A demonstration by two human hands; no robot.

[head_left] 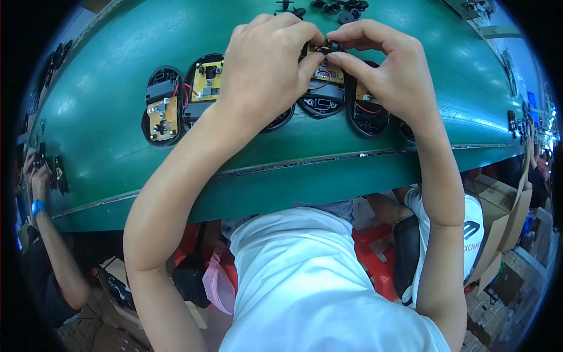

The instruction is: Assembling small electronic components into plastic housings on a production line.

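Note:
Both hands meet over a black oval housing (321,107) that holds a tan circuit board with a red wire. At the board's upper end, my right hand (396,67) pinches a small black round part (333,46) between thumb and forefinger. My left hand (264,61) is closed from the other side, thumb and forefinger together at the same spot; its fingers hide what they grip. Similar open housings with boards lie alongside: one at the far left (161,120), another (206,76) beside my left wrist, and one (369,122) under my right hand.
Loose black parts (346,10) lie at the far side of the green table (281,155), whose near edge runs below my forearms. At the left, another person's hands (40,176) work near black parts. Cardboard boxes (492,199) stand at the right, by a seated person in white.

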